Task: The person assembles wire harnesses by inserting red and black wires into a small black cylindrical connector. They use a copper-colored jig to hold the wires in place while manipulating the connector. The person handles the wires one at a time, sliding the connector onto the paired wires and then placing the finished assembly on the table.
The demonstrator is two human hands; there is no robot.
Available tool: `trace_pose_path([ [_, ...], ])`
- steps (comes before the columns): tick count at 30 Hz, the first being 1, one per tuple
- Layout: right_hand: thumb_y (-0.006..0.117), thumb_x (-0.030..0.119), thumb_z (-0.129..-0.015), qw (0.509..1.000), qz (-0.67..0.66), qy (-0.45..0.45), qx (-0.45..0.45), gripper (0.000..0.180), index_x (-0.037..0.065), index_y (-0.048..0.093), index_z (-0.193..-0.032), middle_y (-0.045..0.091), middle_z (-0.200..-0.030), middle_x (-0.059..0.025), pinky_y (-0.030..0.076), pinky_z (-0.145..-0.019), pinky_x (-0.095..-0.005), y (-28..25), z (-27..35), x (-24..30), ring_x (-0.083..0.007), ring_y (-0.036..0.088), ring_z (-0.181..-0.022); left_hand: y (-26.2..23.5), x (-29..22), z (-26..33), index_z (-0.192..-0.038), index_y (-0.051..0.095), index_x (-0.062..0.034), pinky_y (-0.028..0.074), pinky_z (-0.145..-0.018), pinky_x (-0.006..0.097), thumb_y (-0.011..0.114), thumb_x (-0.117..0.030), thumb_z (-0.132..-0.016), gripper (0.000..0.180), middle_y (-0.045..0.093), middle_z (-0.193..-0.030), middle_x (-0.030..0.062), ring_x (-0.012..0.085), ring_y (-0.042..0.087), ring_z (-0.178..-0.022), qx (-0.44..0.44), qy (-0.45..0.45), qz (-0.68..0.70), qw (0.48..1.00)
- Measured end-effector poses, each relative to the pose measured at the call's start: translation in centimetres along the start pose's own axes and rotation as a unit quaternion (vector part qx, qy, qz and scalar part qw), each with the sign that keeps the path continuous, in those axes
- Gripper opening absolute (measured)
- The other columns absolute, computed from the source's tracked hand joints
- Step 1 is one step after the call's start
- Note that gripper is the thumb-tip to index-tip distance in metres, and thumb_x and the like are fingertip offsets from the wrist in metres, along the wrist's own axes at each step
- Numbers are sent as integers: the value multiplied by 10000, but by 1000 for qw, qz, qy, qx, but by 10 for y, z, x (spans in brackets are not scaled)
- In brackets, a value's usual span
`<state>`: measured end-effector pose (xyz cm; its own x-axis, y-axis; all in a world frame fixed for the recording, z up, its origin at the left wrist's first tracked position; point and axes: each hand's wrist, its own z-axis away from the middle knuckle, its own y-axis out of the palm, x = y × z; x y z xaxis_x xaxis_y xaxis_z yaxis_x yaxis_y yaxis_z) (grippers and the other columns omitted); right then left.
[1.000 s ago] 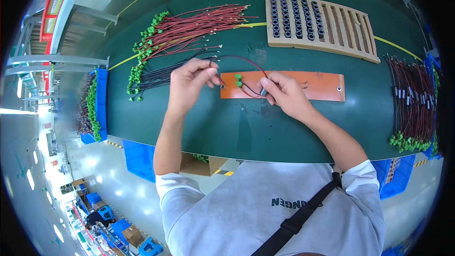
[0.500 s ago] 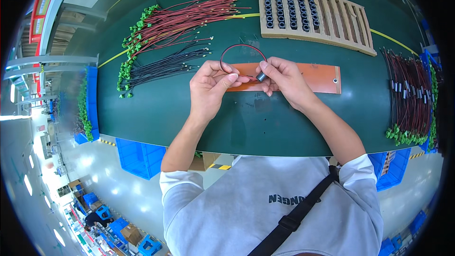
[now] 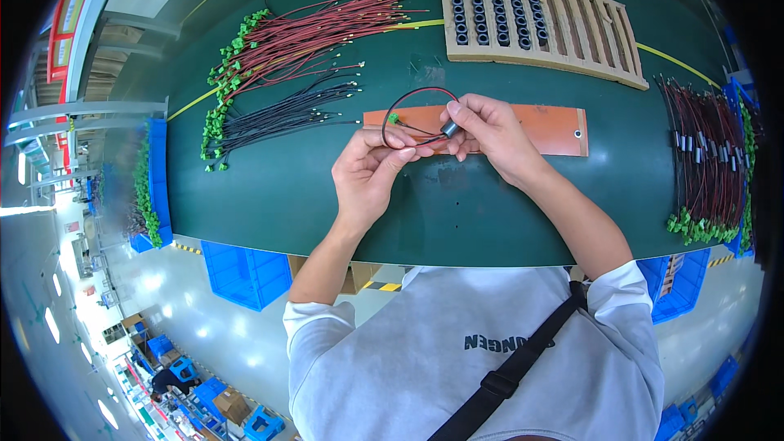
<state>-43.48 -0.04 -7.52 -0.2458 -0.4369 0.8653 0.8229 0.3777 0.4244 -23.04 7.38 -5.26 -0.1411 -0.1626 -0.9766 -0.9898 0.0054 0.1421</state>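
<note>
My left hand [image 3: 369, 165] pinches a thin red-and-black wire pair [image 3: 398, 101], which rises in a loop between the hands. In my right hand [image 3: 488, 132], the fingertips close on a small dark ring core [image 3: 449, 128], and the wires run up to it. A green connector [image 3: 394, 118] shows just above the left fingers, on the wires. Both hands are over an orange-brown board [image 3: 549, 131] lying on the green table. At the far left lie loose red wires [image 3: 318, 23] and black wires [image 3: 282, 112] with green connectors at their left ends.
A tan slotted rack [image 3: 572, 28] at the far side holds rows of dark ring cores [image 3: 500, 12]. On the right lies a bundle of finished-looking wires with grey cores [image 3: 709, 151]. Blue bins [image 3: 243, 271] stand below the table's near edge.
The wire loop has turned and sits lower, and the green connector has come into view above my left fingers. My left hand has shifted slightly down; the right keeps its hold.
</note>
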Motion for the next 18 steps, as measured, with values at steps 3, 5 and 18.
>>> trace_pose_path([
  [3, 579, 299, -1067, 1000, -1, 0, -2, 315, 1, 653, -995, 646, -854, -43, 554, -601, -235, 0, 0, 0, -94, 672, -705, -1, 5, 0, -1039, 548, 26, 632, -850, 378, 608, 111, -960, 130, 647, -1066, 163, 312, 740, -967, 7, -5, 12, 1000],
  [5, 579, 297, -1068, 1000, -1, 0, -1, 313, 1, 654, -997, 647, -857, -44, 555, -603, -235, 0, 0, 0, -94, 675, -708, 0, 8, -1, -1058, 546, 26, 629, -850, 371, 606, 108, -963, 139, 648, -1068, 163, 306, 739, -970, 9, 3, 23, 1000],
  [18, 585, 290, -1065, 1000, -11, 5, 3, 316, -17, 653, -1031, 654, -869, -52, 554, -615, -229, -2, 1, 2, -104, 692, -726, 0, 12, -6, -1092, 539, 36, 612, -886, 375, 578, 103, -979, 137, 633, -1086, 159, 298, 728, -993, -37, 29, -15, 999],
])
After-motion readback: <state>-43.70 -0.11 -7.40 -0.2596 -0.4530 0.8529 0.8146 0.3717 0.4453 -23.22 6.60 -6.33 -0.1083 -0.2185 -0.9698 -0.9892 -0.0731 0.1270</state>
